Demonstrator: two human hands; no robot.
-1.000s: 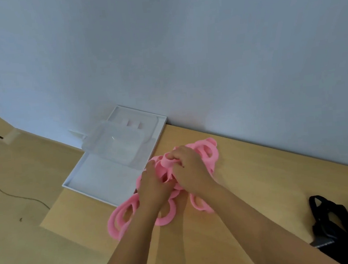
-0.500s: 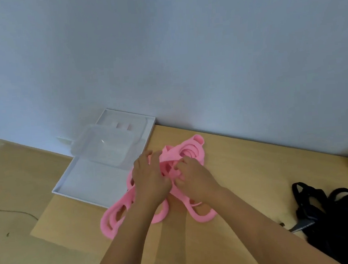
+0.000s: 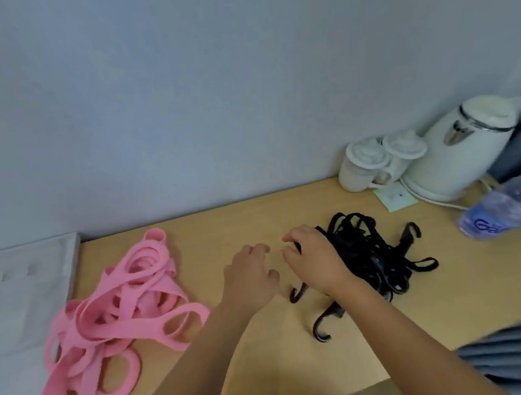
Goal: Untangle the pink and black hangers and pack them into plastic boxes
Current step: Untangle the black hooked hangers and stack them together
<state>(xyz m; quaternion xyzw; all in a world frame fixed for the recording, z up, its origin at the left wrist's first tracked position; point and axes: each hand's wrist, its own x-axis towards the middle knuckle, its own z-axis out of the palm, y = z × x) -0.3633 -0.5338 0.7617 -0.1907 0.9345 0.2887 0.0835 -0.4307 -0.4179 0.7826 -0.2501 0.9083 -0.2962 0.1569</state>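
1. Pink hangers (image 3: 120, 307) lie loose on the wooden table (image 3: 224, 225) at the left, their edge just beside the white plastic box (image 3: 24, 281). Half a second ago both hands were working inside this tangle; now neither touches it. The loops look interlocked and none is in the box, so I judge the pink lot set aside, not finished.
2. Left hand (image 3: 250, 277) hovers over bare table between the two piles. Its fingers are loosely curled and hold nothing. The pink hangers are well to its left; the black ones are just to its right, not touching.
3. Right hand (image 3: 315, 262) has crossed to the black hangers (image 3: 371, 250). Its fingers (image 3: 300, 234) curl over the left edge of the tangle, with a black strand showing between thumb and forefinger, which reads as a grip. The rest of the tangle spreads right of the knuckles. Two hooks (image 3: 322, 324) stick out on the near side, by the wrist.
4. Judgement: the work is switching to the black pile, and packing has not begun for either colour.
5. Far right: white cups (image 3: 376, 162), a kettle (image 3: 457, 155) and a bottle (image 3: 505, 207), all well apart from the hands.
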